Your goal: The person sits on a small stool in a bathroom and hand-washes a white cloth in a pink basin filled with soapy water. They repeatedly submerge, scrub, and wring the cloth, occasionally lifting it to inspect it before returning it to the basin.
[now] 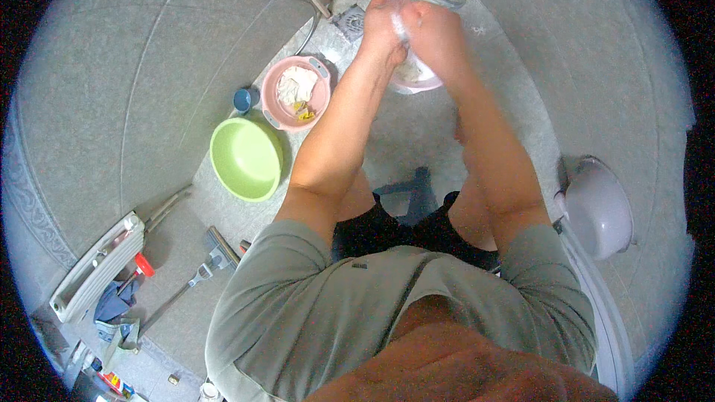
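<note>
My left hand (382,25) and my right hand (430,25) are close together over a pink basin (419,88), most of which they hide. Both close around a white, sudsy cloth (399,28), which shows between them; its shape is mostly hidden. Whitish, foamy water seems to lie in the basin beneath. To the left on the floor stands another pink basin (268,89) with grey handle parts, holding a crumpled white cloth (296,85) and a small yellow item (304,113) that I cannot make out.
A green basin (246,159) and a blue cup (244,100) stand by the left wall. A floor drain (352,22) lies left of my hands. A squeegee mop (220,251) and a white rack (100,268) are lower left. A pale basin (600,209) is against the right wall.
</note>
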